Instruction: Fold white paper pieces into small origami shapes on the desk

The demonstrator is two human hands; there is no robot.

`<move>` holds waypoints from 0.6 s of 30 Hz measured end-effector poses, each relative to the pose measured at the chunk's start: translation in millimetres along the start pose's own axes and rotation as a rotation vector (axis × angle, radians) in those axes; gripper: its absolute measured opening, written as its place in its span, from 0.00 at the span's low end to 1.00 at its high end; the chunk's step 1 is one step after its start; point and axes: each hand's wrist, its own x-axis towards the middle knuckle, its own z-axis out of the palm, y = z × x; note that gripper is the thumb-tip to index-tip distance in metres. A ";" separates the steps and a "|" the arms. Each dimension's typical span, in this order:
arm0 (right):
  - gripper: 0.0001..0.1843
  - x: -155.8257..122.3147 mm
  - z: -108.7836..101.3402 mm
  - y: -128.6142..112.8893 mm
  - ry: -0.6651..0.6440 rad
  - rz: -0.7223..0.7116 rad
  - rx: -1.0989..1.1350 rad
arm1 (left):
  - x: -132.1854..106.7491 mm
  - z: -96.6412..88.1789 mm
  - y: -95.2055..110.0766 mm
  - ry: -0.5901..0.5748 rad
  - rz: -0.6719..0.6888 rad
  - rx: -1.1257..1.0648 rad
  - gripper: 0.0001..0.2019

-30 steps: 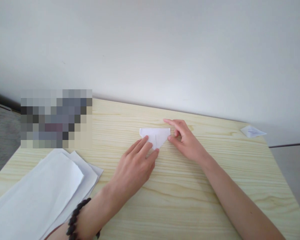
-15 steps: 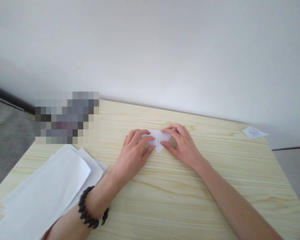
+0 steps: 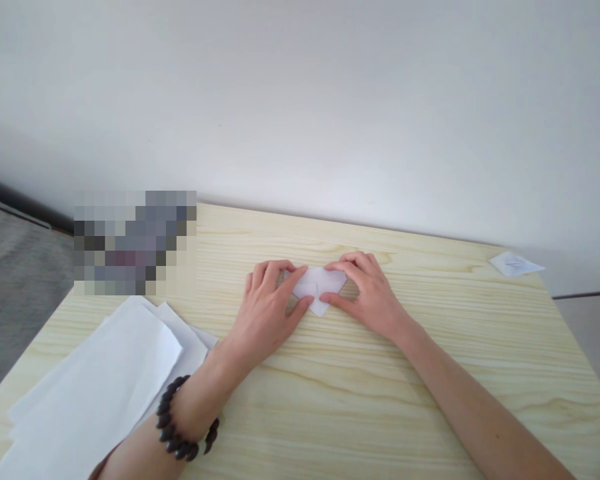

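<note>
A small piece of folded white paper (image 3: 319, 285) lies on the wooden table, its flat edge toward the wall and its point toward me. A short crease or slit runs down its middle. My left hand (image 3: 270, 303) grips the left side, thumb near the lower point and index finger on the upper edge. On the other side my right hand (image 3: 367, 290) holds the paper the same way, thumb by the centre and fingers at the top right corner. The fingertips behind the paper are partly hidden.
White paper sheets (image 3: 95, 380) are stacked loosely at the table's left. A blurred-out object (image 3: 140, 243) stands behind them. Another folded white paper piece (image 3: 516, 264) sits at the far right edge. The wall (image 3: 330, 120) rises behind the table (image 3: 300, 413).
My left index finger has shifted from the middle of the paper up to its upper edge, leaving more of the surface visible. Both hands stay on the paper. The view has tilted slightly.
</note>
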 end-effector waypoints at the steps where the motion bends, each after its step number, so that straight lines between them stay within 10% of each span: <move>1: 0.24 -0.1 -0.5 0.2 -0.005 0.001 0.012 | -0.2 -0.4 0.3 -0.004 0.009 0.003 0.21; 18: 0.15 -1.9 -3.8 0.2 0.030 -0.133 0.074 | 3.0 -3.3 0.0 0.004 0.021 -0.139 0.13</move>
